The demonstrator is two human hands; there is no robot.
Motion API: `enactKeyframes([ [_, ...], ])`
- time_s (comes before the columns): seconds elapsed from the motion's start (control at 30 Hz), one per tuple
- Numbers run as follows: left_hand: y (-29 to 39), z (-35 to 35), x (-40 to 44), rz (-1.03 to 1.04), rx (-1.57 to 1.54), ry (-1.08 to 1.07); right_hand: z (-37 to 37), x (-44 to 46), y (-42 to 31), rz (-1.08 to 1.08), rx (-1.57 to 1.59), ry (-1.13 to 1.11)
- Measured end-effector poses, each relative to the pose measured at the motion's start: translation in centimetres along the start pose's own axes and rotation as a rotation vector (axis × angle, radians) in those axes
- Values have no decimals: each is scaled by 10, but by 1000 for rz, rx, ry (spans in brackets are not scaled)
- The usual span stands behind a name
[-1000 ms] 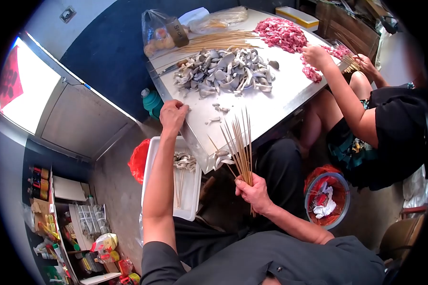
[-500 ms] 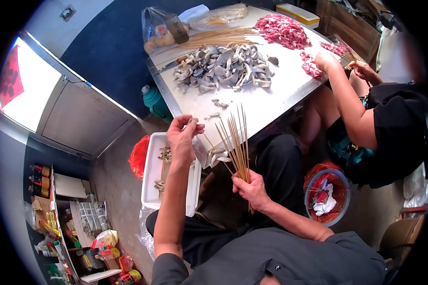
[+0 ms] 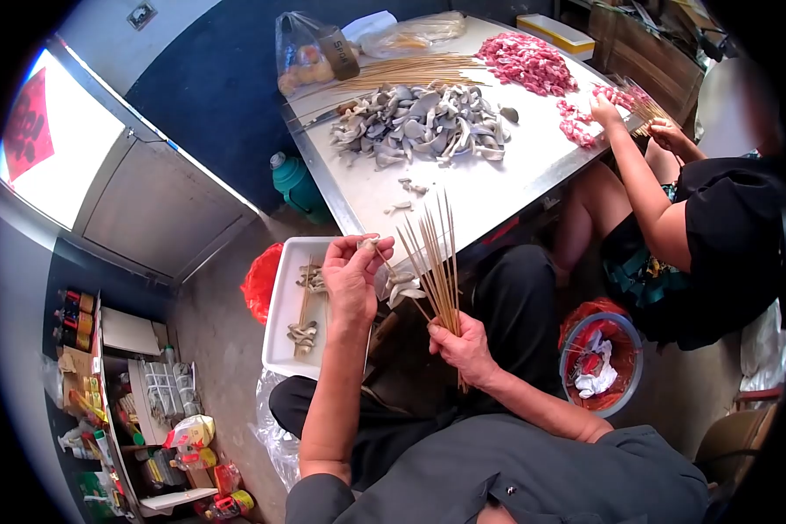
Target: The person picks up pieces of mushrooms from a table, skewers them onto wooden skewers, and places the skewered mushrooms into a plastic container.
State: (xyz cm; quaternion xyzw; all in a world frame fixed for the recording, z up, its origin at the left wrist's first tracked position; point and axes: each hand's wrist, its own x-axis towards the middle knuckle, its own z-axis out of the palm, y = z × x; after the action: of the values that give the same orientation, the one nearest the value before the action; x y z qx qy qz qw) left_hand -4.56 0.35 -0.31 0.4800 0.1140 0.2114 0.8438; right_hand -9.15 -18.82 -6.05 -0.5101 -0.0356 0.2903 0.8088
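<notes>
White tabletop point(image 3: 489, 188) spreads out past the fingers of both hands, with the grey mushroom pile point(image 3: 424, 122) farther off, beyond the left fingertips; the shallow tray point(image 3: 278, 336) sits just left of those fingers. Watching from afar, I see the skewer bundle point(image 3: 445, 279) fanning up from the right hand point(image 3: 463, 348), whose fingers are clamped around its lower part. Thumb and fingers of the left hand point(image 3: 354, 271) pinch a mushroom piece point(image 3: 371, 244) by the tip of one leaning skewer; I cannot tell whether it is pierced yet. Smallest, threaded pieces point(image 3: 402, 293) sit between the two hands. I'd hold that skewer firm, press gently along its shaft and keep fingertips clear of the point.
</notes>
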Motion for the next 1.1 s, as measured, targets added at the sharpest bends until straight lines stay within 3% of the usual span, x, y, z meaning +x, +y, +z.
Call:
enactKeyframes([
  [0.13,-5,1,-8,126,58,-32,-1,-1,2,0,-1,-7],
  [0.27,-6,-2,-7,127,87,-37,-1,0,4,6,8,-10],
  [0.37,1,-2,-4,102,30,-46,-1,1,0,12,11,-26],
  [0.6,6,-7,-2,-27,218,-13,0,-1,2,29,12,-5],
  [0.7,12,-6,-8,-183,545,-243,-1,-2,1,29,56,22],
  [0.83,31,12,8,-209,697,-338,-4,4,-7,7,86,54],
  [0.93,15,10,65,137,747,-214,-10,15,-8,-36,89,72],
  [1.03,5,19,127,276,975,-83,-14,17,-14,-44,83,91],
  [1.1,-4,27,156,640,1244,-146,-15,15,-17,-23,84,107],
])
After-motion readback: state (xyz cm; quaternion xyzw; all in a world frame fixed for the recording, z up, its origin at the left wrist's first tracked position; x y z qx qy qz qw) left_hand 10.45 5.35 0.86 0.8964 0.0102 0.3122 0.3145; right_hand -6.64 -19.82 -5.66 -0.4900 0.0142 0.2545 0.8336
